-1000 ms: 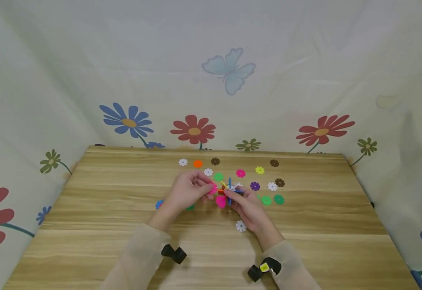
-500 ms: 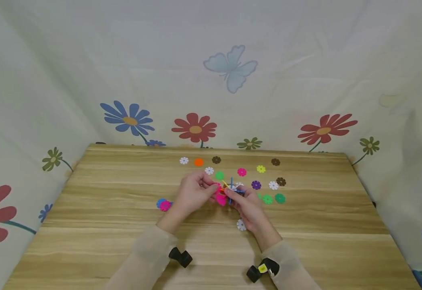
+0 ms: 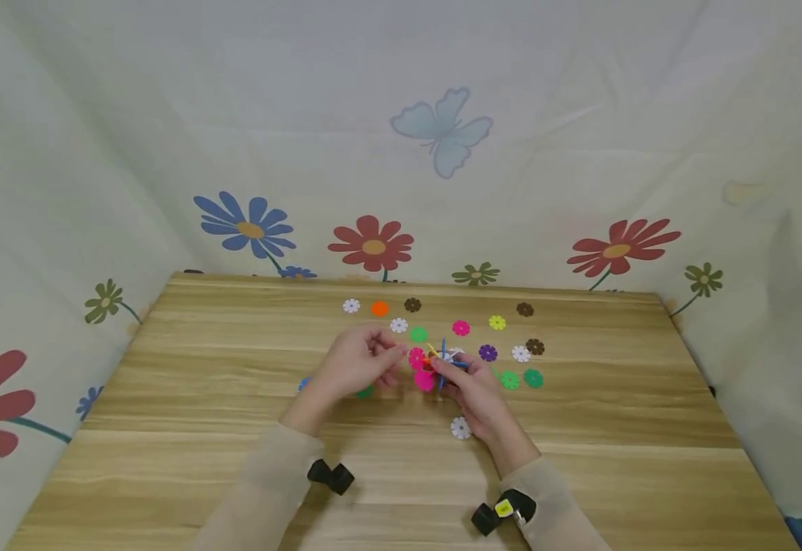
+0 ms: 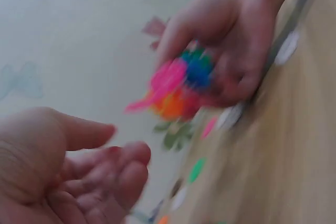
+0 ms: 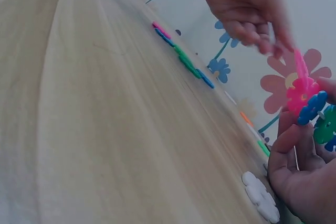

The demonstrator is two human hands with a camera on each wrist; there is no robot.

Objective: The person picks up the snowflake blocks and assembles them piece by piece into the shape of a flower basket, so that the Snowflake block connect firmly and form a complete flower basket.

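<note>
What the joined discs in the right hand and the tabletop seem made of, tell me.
Joined discs: probably plastic, smooth, finish uncertain; bright, even colours and thin, moulded-looking petals suggest it. Tabletop: wood or wood-look laminate, low sheen; streaky brown grain shows.

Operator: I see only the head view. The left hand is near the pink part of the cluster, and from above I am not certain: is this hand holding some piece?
Observer: In the left wrist view I look into the left hand, and no piece shows in it.

Operator: Thank you. The left arm covers most of a blue disc on the table. Is there also another disc hidden from me?

Observer: Yes, the right wrist view shows a pink disc lying on the table beside the blue one.
</note>
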